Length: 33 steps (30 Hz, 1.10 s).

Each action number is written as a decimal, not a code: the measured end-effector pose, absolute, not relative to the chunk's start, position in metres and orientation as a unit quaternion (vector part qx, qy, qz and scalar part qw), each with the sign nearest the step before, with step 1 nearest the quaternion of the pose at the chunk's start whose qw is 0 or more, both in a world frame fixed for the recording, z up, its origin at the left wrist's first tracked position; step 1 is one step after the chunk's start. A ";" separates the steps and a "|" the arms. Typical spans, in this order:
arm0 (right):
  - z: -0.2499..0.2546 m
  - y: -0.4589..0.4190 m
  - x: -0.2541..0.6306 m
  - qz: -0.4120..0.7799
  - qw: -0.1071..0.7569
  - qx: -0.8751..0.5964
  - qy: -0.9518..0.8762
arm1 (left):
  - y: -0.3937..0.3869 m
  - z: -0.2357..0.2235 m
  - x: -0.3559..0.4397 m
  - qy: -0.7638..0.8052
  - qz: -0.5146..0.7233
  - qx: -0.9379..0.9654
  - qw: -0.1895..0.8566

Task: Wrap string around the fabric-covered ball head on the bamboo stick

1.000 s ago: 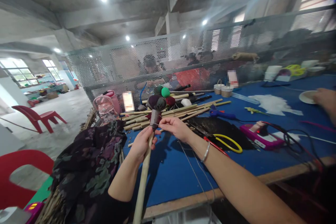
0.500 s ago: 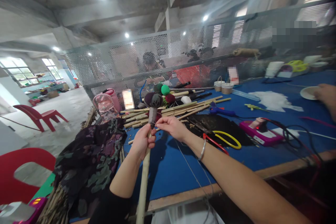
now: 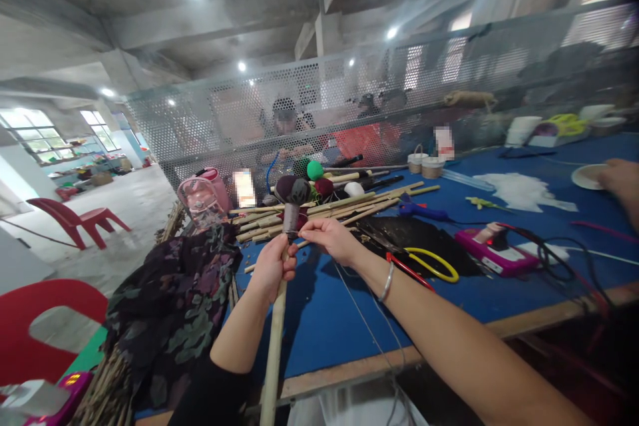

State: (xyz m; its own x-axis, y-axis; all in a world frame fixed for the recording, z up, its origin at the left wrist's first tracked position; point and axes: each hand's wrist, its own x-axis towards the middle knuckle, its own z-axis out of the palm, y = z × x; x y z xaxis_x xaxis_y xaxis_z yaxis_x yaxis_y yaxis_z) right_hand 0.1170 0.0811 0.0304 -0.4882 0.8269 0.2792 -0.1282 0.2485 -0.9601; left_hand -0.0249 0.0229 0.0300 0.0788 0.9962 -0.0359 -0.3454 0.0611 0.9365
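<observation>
My left hand (image 3: 275, 265) is wrapped round a pale wooden stick (image 3: 272, 359), just below its top. A dark, patterned cloth ball (image 3: 293, 190) caps the stick, and its neck is bound with grey thread (image 3: 290, 218). Close beside that binding, my right hand (image 3: 332, 239) pinches with thumb and forefinger. A thin grey thread (image 3: 357, 303) runs down from under the right hand past the table edge; the bit between the fingertips is too fine to see clearly.
Behind my hands lies a pile of sticks (image 3: 359, 205), some with coloured ball ends. Scissors (image 3: 424, 266), a blue glue gun (image 3: 422, 212) and a purple power strip (image 3: 494, 253) are to the right. Dark cloth (image 3: 180, 319) lies left. Another person's hand (image 3: 622, 183) is at far right.
Both hands stay almost where they were. My right hand has shifted very slightly at the thread-bound neck; the stick is held in the same place.
</observation>
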 end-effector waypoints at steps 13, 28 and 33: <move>0.018 0.089 0.111 0.579 0.442 -0.258 -0.635 | 0.022 0.030 -0.025 0.342 0.561 0.369 0.658; 0.020 0.085 0.119 0.741 0.323 -0.192 -0.557 | 0.024 0.026 -0.022 0.437 0.544 0.359 0.620; 0.017 0.085 0.115 0.731 0.318 -0.201 -0.569 | 0.024 0.028 -0.024 0.430 0.545 0.350 0.629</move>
State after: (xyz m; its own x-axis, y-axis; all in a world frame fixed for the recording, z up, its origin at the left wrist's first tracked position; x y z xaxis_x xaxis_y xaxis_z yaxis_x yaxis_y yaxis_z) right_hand 0.1149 0.0845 0.0165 -0.7172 0.6935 0.0686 -0.2365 -0.1497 -0.9600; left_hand -0.0240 0.0238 0.0281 0.0369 0.9863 -0.1606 -0.3849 0.1624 0.9085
